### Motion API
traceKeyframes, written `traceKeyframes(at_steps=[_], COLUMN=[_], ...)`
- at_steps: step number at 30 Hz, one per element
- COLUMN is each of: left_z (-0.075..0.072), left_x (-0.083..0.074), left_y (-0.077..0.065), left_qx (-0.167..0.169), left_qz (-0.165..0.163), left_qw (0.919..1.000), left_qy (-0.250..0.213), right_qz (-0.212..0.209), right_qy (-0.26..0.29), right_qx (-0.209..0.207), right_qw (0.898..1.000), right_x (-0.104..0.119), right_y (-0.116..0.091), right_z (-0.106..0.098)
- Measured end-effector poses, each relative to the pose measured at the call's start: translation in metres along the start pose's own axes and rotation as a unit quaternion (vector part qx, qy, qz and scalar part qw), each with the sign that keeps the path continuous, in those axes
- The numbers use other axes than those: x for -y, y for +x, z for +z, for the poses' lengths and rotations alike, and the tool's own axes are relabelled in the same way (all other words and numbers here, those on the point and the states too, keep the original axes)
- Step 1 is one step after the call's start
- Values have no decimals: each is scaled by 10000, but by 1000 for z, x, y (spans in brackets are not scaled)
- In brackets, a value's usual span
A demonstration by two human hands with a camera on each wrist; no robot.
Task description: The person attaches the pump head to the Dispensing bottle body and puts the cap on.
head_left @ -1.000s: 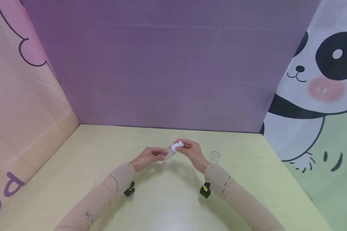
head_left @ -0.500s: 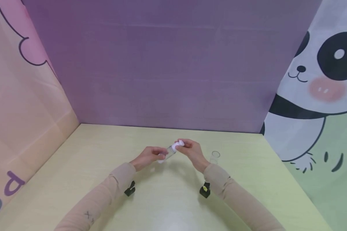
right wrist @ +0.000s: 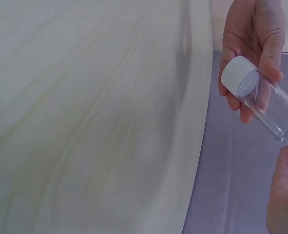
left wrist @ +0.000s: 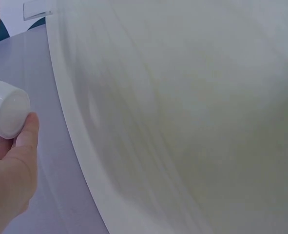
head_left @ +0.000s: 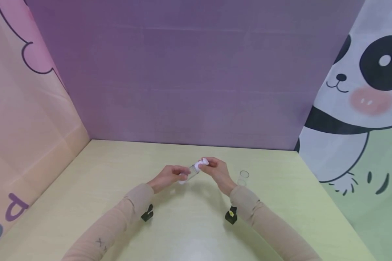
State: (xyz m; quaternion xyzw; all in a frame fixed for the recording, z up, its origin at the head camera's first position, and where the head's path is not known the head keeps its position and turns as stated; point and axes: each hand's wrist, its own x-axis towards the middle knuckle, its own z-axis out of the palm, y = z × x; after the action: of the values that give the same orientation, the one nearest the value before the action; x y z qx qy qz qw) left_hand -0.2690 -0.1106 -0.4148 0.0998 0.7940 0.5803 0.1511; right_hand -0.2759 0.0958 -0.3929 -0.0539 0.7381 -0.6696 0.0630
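Observation:
A small clear bottle with a white base and a white top is held slantwise above the table, its top toward the upper right. My left hand grips its lower end, thumb along the side; the white base shows close up in the right wrist view. On the white top, my right hand pinches with thumb and fingers. In the left wrist view, the round end of the base sits by the left fingertips. Through the clear wall the bottle looks see-through, with no coloured content.
A clear open cylinder stands on the pale wood table, right behind the right forearm. Black wrist cameras hang below both sleeves. A purple backdrop rises behind the table, with printed cloths at both sides.
Both hands keep their hold on the bottle in almost the same place. The head view has shifted very slightly; nothing else has visibly moved.

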Motion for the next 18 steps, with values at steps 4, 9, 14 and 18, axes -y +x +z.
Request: traceKeyframes(at_steps=[4, 9, 14, 18], left_z=[0, 1, 0, -1], left_x=[-1, 0, 2, 3], left_y=[0, 1, 4, 5], left_qx=[-25, -11, 16, 8], left_qz=[-18, -1, 23, 39], left_qw=[10000, 10000, 10000, 10000], left_qy=[26, 24, -19, -21], right_qz=[-31, 11, 43, 67], right_qy=[-23, -65, -117, -115], right_qx=[-24, -95, -209, -248], right_qw=[10000, 9999, 9997, 9996], right_x=[0, -1, -1, -2], right_y=[0, 0, 1, 2], right_z=[0, 0, 1, 3])
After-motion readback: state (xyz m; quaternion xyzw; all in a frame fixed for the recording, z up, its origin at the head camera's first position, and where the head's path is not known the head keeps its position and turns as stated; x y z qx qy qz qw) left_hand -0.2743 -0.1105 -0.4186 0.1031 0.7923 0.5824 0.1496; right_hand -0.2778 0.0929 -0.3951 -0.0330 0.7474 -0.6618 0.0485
